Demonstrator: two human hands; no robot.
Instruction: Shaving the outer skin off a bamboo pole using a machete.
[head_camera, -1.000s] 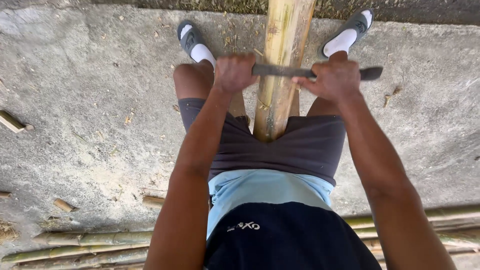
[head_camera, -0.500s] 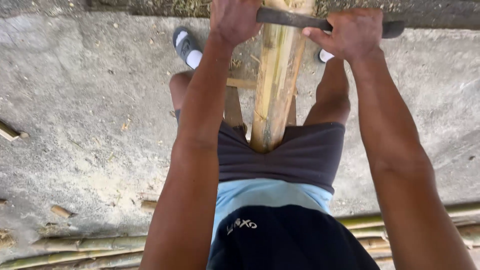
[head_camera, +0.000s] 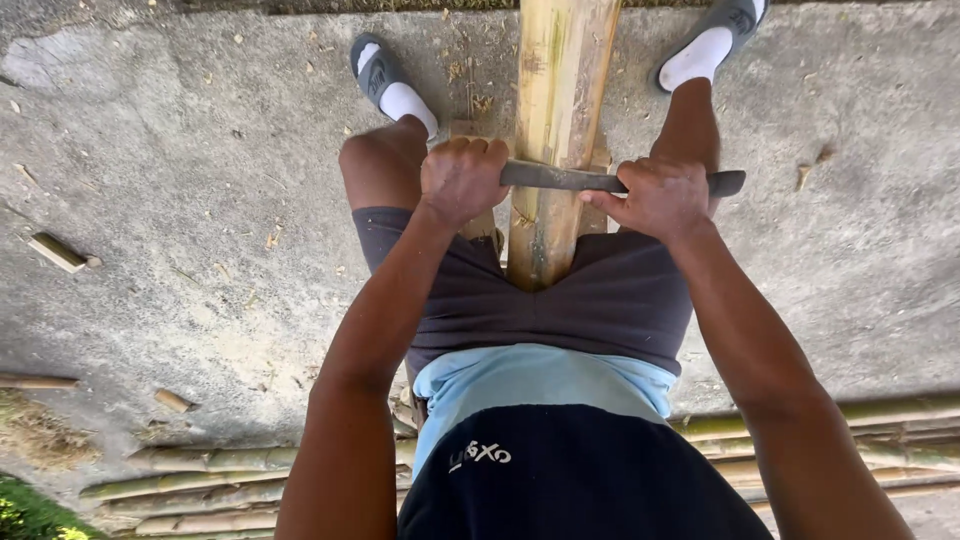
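Two hands grip a flat dark metal blade across a thick yellow-green bamboo pole

The left hand (head_camera: 462, 180) is closed around the left end of the flat dark metal blade (head_camera: 580, 179), and the right hand (head_camera: 655, 195) is closed around its right part, with the tip free at the right. The blade lies across the thick yellow-green bamboo pole (head_camera: 558, 120), which runs between the knees to the far side over the grey concrete floor (head_camera: 180, 200). Thin bamboo stems (head_camera: 250, 460) lie near, at the left
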